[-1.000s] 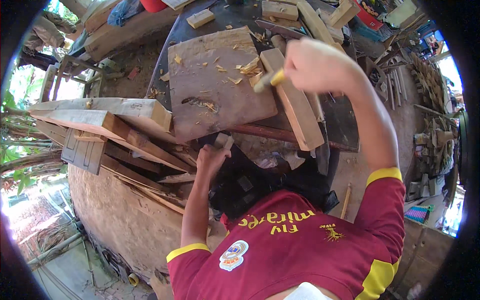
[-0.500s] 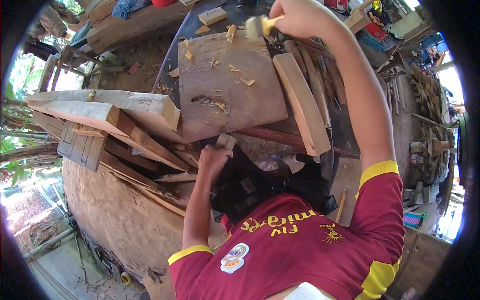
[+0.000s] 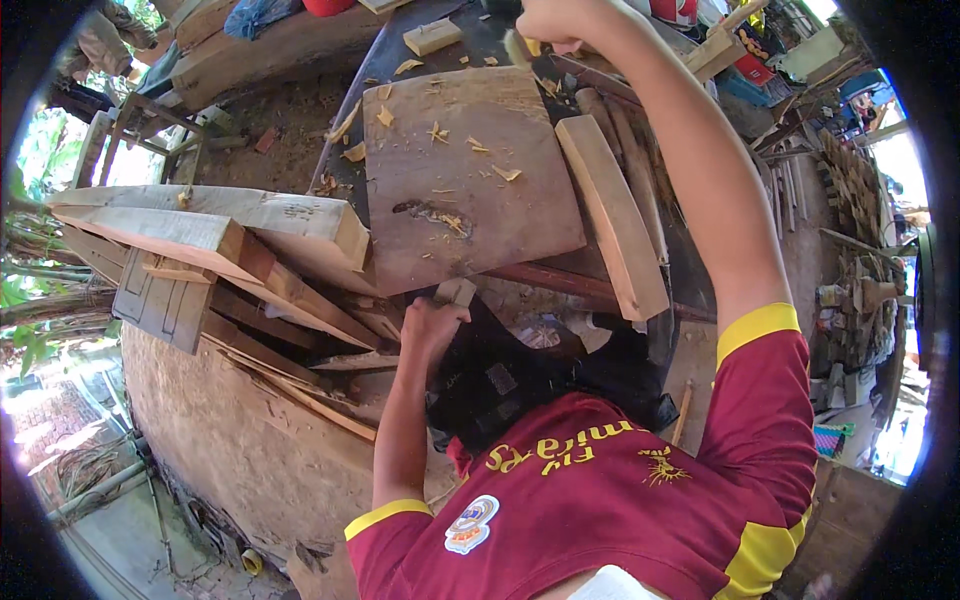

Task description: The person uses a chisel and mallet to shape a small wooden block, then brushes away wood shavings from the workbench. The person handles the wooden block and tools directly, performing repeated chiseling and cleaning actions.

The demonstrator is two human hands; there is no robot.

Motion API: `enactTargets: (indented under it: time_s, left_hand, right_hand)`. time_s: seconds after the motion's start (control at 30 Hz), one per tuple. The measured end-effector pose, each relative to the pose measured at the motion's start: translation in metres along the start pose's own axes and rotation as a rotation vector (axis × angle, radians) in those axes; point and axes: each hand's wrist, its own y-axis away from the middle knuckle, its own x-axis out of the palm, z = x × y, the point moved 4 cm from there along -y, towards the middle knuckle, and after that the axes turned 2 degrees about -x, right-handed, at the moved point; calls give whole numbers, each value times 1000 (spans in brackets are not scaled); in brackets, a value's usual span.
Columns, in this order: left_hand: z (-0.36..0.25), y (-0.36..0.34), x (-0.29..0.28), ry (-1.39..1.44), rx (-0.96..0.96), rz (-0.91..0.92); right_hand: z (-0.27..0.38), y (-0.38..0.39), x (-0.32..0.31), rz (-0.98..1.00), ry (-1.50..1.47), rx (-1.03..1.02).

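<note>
- Since the earlier frames, the right hand (image 3: 560,18) had risen to the top edge of the view, fist closed round a pale wooden handle (image 3: 518,45) whose head was out of sight.
- Left hand (image 3: 432,325) was curled tight on a small pale wooden block (image 3: 455,291) at the near edge of the broad brown chip-strewn wooden slab (image 3: 470,180), which lay on the dark bench (image 3: 350,170).
- That slab looked heavy, stiff and rough, not slippery; best gripped by its edges.
- A long curved pale plank (image 3: 612,215) lay just right of it.
</note>
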Motion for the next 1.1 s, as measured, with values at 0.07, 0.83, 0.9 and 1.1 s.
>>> enactTargets:
  time_s: [0.07,0.83,0.9,1.1]
  left_hand:
    - [5,-9,7,94,-6,33]
    - [-36,41,-28,300,269,-13]
    - [-10,13,-6,279,321,66]
    - [1,-7,6,157,545,166]
  right_hand:
    - [-10,-12,7,209,-16,151]
    - [-1,-64,34,248,-264,42]
    - [-8,-62,15,141,-307,30]
    - [-56,-47,-23,6,344,249]
